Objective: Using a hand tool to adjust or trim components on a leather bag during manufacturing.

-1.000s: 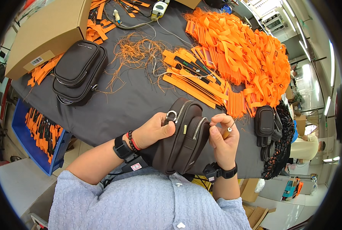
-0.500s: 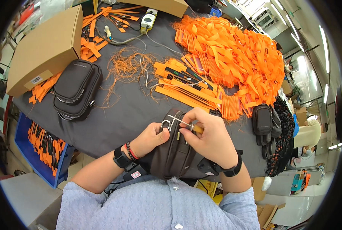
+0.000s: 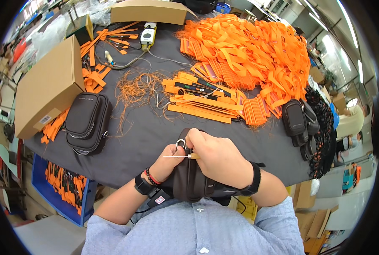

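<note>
A small dark brown zippered bag (image 3: 184, 182) stands against my front at the table's near edge. My left hand (image 3: 167, 160) is closed on its upper left side, thumb beside a silver metal ring (image 3: 181, 143). Over the bag's top, my right hand (image 3: 221, 156) holds an awl (image 3: 193, 156) with a short wooden handle. The awl's thin metal shaft points left, across my left thumb. My right thumb and forefinger are pinched together close to the ring; what lies between their tips is hidden.
A similar dark bag (image 3: 84, 115) lies left beside a cardboard box (image 3: 49, 87). Orange straps (image 3: 249, 46) heap up at the back right, with cut orange strips (image 3: 202, 111) before them. Small dark pouches (image 3: 294, 117) sit right. A blue crate (image 3: 87, 199) is lower left.
The awl has swung from pointing up-left to lying level, pointing left. My right hand has shifted left, its fingertips now at the ring. The whole view has also turned slightly.
</note>
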`<action>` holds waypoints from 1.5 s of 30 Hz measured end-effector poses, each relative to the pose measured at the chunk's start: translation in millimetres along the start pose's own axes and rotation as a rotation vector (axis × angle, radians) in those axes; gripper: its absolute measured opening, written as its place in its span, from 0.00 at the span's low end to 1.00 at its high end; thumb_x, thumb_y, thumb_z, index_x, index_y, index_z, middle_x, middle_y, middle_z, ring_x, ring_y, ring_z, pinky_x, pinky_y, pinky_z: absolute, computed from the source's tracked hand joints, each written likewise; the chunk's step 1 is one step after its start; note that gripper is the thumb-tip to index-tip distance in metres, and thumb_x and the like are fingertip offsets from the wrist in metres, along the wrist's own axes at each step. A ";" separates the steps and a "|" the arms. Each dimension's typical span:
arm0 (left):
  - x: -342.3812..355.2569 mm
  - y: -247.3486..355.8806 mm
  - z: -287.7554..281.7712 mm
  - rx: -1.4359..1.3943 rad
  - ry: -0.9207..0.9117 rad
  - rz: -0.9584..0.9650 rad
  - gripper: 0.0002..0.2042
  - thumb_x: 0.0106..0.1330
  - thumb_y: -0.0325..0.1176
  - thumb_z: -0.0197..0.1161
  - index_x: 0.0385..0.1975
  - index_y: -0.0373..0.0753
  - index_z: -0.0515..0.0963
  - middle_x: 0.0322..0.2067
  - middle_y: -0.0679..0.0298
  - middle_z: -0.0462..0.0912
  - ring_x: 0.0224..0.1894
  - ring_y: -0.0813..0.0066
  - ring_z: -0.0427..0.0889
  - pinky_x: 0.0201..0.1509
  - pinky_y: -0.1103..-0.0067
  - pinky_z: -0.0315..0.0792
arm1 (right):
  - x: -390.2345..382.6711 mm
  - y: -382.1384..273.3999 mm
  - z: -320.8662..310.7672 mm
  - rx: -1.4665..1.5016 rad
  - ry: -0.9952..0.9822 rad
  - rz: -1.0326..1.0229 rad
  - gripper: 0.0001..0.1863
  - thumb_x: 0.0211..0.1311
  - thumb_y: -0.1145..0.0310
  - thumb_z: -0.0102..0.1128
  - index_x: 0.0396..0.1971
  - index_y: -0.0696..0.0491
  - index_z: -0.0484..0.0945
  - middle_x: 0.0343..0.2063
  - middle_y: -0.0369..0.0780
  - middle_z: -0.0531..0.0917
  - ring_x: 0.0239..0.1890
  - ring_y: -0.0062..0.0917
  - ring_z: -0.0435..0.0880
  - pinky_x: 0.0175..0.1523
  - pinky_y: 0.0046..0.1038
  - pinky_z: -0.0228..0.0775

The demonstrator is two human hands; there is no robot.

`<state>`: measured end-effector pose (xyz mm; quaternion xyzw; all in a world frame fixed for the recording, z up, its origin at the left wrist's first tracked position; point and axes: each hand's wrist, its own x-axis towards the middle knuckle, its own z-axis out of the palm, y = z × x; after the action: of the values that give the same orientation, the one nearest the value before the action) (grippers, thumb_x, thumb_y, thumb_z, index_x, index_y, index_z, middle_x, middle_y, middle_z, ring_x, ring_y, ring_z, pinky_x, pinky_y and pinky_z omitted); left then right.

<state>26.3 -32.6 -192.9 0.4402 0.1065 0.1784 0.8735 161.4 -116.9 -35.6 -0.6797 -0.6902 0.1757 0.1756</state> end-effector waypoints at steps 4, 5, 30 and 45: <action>-1.4 15.3 13.6 -0.092 -0.052 0.046 0.29 0.69 0.59 0.58 0.47 0.33 0.77 0.39 0.67 0.83 0.43 0.84 0.79 0.48 0.83 0.74 | -7.9 10.4 -1.9 0.161 0.032 -0.015 0.12 0.57 0.82 0.55 0.39 0.54 0.66 0.30 0.45 0.78 0.32 0.46 0.81 0.37 0.38 0.74; -1.6 18.9 13.0 -0.079 -0.075 0.040 0.30 0.69 0.60 0.58 0.49 0.32 0.77 0.41 0.66 0.83 0.44 0.82 0.80 0.48 0.82 0.75 | -7.0 15.2 -5.3 0.243 0.033 -0.029 0.11 0.58 0.82 0.54 0.39 0.55 0.66 0.29 0.45 0.78 0.31 0.46 0.80 0.37 0.37 0.74; -4.4 15.3 -18.6 -0.540 -0.009 0.127 0.43 0.68 0.69 0.43 0.65 0.32 0.64 0.60 0.53 0.74 0.58 0.60 0.76 0.62 0.65 0.72 | -114.2 79.2 35.3 0.659 -0.218 0.394 0.14 0.61 0.76 0.60 0.40 0.56 0.63 0.28 0.42 0.79 0.31 0.27 0.80 0.40 0.28 0.72; -8.1 23.3 -2.0 -0.458 0.151 0.132 0.39 0.71 0.66 0.42 0.63 0.32 0.67 0.58 0.54 0.76 0.54 0.62 0.80 0.57 0.68 0.77 | -110.8 100.6 47.0 0.419 0.093 0.458 0.21 0.47 0.76 0.75 0.39 0.55 0.72 0.25 0.39 0.80 0.29 0.28 0.81 0.40 0.27 0.72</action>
<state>13.2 -21.7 -175.0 0.2220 0.0994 0.2868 0.9266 228.5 -226.5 -125.6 -0.7740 -0.4590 0.3175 0.2990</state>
